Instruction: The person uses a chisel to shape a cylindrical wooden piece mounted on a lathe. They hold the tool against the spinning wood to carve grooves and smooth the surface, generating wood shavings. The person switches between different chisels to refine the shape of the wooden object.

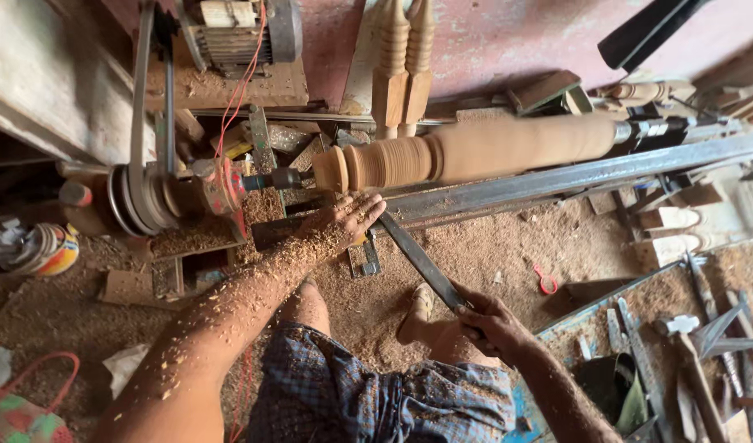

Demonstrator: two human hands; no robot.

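Note:
A long wooden workpiece [491, 148] sits blurred on a lathe, with grooves and rings cut at its left end. My left hand [343, 221], covered in sawdust, presses on the front part of a long dark chisel [417, 258] where it crosses the steel tool rest bar [573, 176]. My right hand [487, 324] grips the chisel's rear end near my knee. The chisel tip, hidden under my left hand, points toward the grooved end of the workpiece.
A belt and pulley [138, 197] run to a motor [237, 33] at top left. Two turned wooden legs [401, 57] lean against the wall. Several chisels and tools [704, 344] lie at the right. Sawdust covers the floor. A red basket [23, 410] sits bottom left.

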